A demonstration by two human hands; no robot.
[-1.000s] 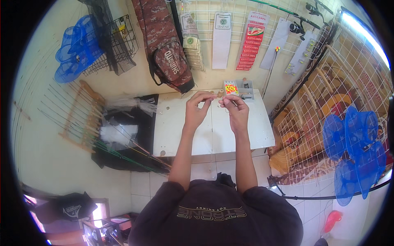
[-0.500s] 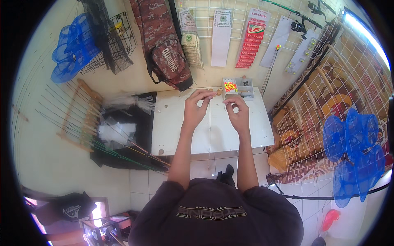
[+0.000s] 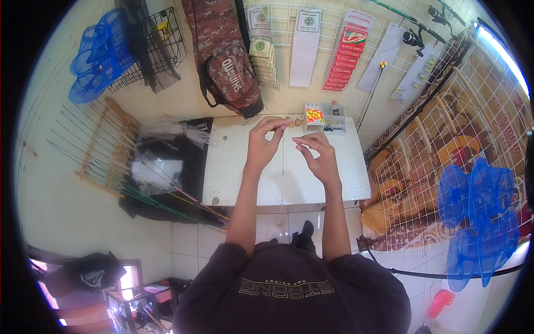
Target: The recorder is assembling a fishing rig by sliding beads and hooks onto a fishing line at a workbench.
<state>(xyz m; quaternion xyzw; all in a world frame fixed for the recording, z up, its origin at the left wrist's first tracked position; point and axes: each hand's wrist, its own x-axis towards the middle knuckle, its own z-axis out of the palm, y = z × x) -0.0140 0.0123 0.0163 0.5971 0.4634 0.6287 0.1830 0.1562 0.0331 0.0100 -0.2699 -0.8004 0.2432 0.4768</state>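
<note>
Over the worktop's middle: the left hand (image 3: 264, 145) was raised toward the back edge, thumb and forefinger drawn together in a pinch; whether anything was caught between the tips, I could not tell.
Over the right half: the right hand (image 3: 321, 156) stood a little nearer the front edge, its thumb slightly parted from the fingers, which pointed at the left hand; nothing showed clearly between them.
Gap between hands: it had just widened; a second earlier the fingertips nearly met near the back edge, and now the right hand was drawn back while the left kept its pinch. The two seemed no longer to be working at one shared point.
Fine line: a thin dark line (image 3: 282, 178) ran below the left fingertips toward the front edge; held thread or seam in the worktop (image 3: 233, 172), I could not tell.
Spools: small tan spools (image 3: 299, 119) stood at the back edge, just beyond the left fingertips.
Compartment box: a pale box (image 3: 334, 132) sat by the back right corner, with red and yellow pieces (image 3: 315, 115) in its left compartment.
Left edge: clear plastic sheets (image 3: 157, 172) lay on black material beyond it.
</note>
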